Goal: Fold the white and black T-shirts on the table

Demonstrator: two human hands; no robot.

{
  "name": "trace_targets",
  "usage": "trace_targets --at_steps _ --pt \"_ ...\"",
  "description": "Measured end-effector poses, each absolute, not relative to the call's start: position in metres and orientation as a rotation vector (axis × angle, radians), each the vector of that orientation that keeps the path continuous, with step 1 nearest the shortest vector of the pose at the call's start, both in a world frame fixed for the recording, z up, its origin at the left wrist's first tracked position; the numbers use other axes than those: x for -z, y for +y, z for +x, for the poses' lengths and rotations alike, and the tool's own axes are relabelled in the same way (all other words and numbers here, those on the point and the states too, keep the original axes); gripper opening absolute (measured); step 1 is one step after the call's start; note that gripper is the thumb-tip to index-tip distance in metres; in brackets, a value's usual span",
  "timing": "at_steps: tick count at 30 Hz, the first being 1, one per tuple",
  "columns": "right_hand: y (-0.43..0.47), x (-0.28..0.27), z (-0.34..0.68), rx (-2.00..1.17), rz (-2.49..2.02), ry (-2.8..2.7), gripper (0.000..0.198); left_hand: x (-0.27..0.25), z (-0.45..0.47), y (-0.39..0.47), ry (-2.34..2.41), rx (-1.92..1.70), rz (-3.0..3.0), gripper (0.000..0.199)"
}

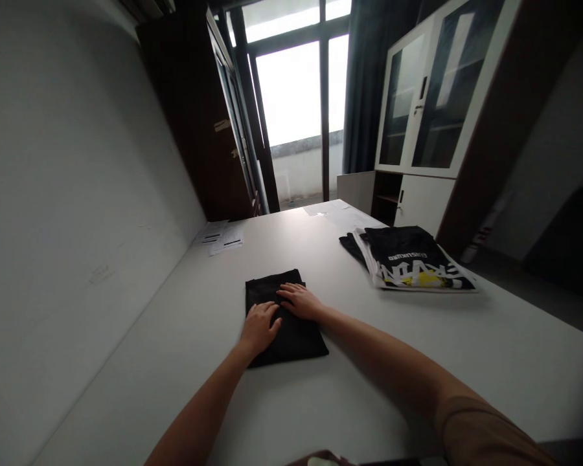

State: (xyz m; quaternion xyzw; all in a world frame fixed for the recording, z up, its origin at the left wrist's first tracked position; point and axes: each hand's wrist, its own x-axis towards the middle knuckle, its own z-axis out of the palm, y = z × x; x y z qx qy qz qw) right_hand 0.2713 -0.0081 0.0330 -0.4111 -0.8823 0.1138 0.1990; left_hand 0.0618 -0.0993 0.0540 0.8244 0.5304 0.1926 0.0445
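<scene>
Fabric (291,338), black, folded rectangular, left fingers (263,309) and right fingers (293,292) extended flat atop, smooth white tabletop (184,317)

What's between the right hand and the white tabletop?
The folded black cloth: it lies on the white tabletop, and the right hand rests palm-down on it. Shows in the head view.

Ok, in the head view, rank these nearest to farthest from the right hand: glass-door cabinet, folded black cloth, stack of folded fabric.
1. Folded black cloth: directly under the right hand.
2. Stack of folded fabric: off to the right.
3. Glass-door cabinet: beyond the stack.
</scene>
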Motion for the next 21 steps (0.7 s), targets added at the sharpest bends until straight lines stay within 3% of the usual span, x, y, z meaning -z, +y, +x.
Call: trace_targets --at_steps 10,21 --pt "-0.004 -0.031 0.276 -0.262 -1.307 -2.358 0.046 -0.044 0.078 -0.111 1.604 -0.436 2.553 0.071" --pt "0.018 -0.028 0.300 -0.276 -1.433 -2.309 0.046 -0.077 0.104 -0.147 1.022 -0.290 2.738 0.063"
